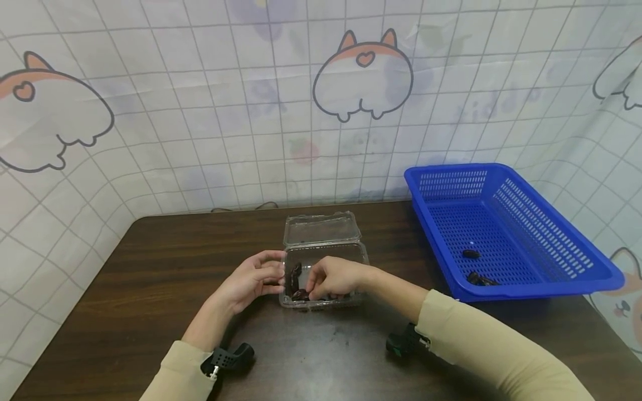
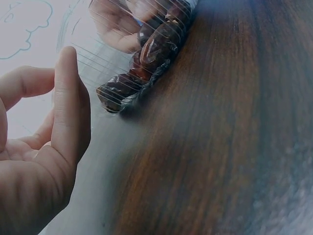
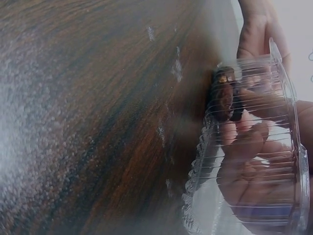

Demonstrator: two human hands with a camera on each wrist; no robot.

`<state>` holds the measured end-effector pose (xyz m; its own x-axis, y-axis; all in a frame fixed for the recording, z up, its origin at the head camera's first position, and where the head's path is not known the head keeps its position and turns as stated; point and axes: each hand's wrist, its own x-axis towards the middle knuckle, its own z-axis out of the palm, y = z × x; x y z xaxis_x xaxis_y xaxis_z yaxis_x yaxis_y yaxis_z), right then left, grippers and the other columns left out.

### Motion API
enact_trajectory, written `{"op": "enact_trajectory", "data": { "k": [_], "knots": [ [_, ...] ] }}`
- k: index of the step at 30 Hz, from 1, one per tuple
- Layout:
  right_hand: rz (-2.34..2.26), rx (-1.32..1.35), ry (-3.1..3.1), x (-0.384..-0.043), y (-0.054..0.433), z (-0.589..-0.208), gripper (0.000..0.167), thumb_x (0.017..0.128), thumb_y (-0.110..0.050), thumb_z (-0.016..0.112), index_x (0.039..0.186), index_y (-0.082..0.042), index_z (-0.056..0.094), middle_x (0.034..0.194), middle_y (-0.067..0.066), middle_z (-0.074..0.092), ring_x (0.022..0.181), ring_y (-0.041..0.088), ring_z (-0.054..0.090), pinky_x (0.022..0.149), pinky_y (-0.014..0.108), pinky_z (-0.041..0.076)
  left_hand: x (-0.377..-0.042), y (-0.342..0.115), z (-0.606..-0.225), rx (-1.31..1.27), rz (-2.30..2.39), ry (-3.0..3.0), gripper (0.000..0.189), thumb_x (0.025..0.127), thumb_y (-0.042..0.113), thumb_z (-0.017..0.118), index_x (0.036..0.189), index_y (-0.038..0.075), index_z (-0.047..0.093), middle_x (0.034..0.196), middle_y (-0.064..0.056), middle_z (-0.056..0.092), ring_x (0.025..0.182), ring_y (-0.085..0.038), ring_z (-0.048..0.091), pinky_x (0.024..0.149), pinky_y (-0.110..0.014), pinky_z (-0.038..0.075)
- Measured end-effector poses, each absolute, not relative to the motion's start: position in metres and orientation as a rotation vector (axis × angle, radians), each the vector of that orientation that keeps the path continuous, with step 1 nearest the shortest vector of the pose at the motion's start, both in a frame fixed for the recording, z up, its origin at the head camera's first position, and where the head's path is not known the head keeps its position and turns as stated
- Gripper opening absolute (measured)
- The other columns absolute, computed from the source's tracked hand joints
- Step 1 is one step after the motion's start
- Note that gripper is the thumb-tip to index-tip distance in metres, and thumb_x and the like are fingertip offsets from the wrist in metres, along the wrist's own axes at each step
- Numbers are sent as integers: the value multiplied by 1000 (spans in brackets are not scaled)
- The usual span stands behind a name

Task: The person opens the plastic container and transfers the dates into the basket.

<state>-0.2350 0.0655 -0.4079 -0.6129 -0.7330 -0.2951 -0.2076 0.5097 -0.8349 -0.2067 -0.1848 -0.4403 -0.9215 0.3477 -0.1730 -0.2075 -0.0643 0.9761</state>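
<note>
Right hand (image 1: 338,277) pinches a date (image 1: 301,295) in a clear box (image 1: 321,254).
The date is near the front-left corner. The left hand (image 1: 253,278), fingers loosely apart and holding nothing, is at the box's left side. A blue basket (image 1: 506,234), right, contains more dates (image 1: 470,254).

Here's the table (image 1: 175,250) stretching out in front of you, dark brown wood with streaky grain, a pale shine across its near middle and, from your right wrist, a few whitish marks (image 3: 177,68) showing on the surface. Around the middle of it sits the clear plastic box (image 1: 314,256), ribbed sides, lid (image 1: 322,229) folded open toward the far edge. And over to your right, apart from the box, stands the big blue basket (image 1: 506,245), slotted sides and all, hiding the table's far right corner from your head view!
</note>
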Motion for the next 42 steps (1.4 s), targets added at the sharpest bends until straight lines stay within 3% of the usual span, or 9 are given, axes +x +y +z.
{"op": "enact_trajectory", "data": {
  "k": [15, 21, 28, 35, 42],
  "knots": [
    [-1107, -779, 2064, -237, 76, -400, 10, 96, -7, 69, 105, -3, 72, 84, 9, 68, 47, 8, 40, 45, 23, 38, -205, -184, -441, 132, 2039, 1843, 53, 101, 2, 59, 149, -2, 37, 96, -4, 60, 82, -16, 64, 79, -33, 61],
    [-1145, -794, 2046, -237, 83, -397, 12, 98, -10, 69, 108, -6, 73, 85, 5, 66, 50, 10, 43, 48, 27, 41, -205, -184, -441, 128, 2039, 1847, 54, 101, 3, 60, 149, -3, 37, 96, -4, 60, 82, -16, 65, 80, -34, 61],
    [-1214, -772, 2001, -235, 94, -386, 13, 99, -12, 68, 111, -6, 72, 95, 20, 67, 53, 14, 45, 53, 31, 42, -205, -184, -440, 140, 2041, 1842, 55, 101, 2, 60, 150, -5, 35, 96, -4, 60, 82, -15, 65, 80, -33, 61],
    [-1256, -736, 2030, -233, 111, -368, 15, 100, -16, 68, 111, -7, 72, 99, 7, 65, 59, 16, 45, 57, 32, 41, -204, -185, -440, 146, 2042, 1846, 55, 101, 2, 60, 150, -5, 36, 96, -4, 61, 81, -16, 65, 81, -34, 61],
    [-1242, -748, 2117, -231, 135, -354, 16, 99, -19, 70, 112, -10, 72, 105, 6, 67, 57, 16, 47, 56, 29, 43, -206, -185, -440, 148, 2032, 1862, 54, 101, 2, 60, 150, -3, 37, 96, -4, 61, 82, -16, 65, 82, -35, 61]
  ]
}}
